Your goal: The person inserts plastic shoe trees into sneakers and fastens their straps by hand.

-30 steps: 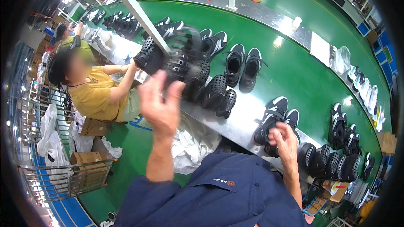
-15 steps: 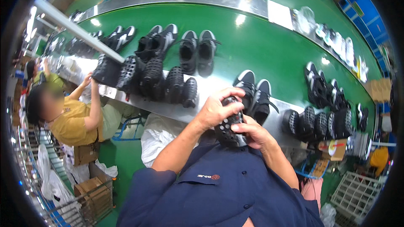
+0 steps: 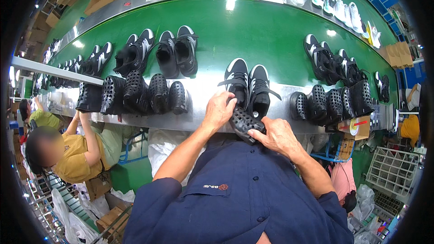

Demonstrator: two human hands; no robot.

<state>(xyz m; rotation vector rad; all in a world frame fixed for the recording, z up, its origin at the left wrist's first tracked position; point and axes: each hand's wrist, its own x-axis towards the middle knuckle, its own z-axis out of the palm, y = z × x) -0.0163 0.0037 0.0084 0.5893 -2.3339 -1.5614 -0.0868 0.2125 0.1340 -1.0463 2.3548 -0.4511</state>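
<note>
Between my hands, low in front of my body, is a black shoe-shaped piece dotted with round holes. My left hand is closed on its upper left end. My right hand grips the other side, its thumb pressed on the surface and its fingers partly hidden. Just beyond stand two black sneakers with pale toes and straps, a left one and a right one, toes pointing away from me.
Several perforated black pieces stand along the metal ledge on the left, and more on the right. Sneakers rest on the green surface behind them. A co-worker in a yellow shirt sits at left, beneath a white bar.
My view has shifted. The perforated piece is tilted over, and my left hand has moved from wrapping its top to its left end. My hands are further apart.
</note>
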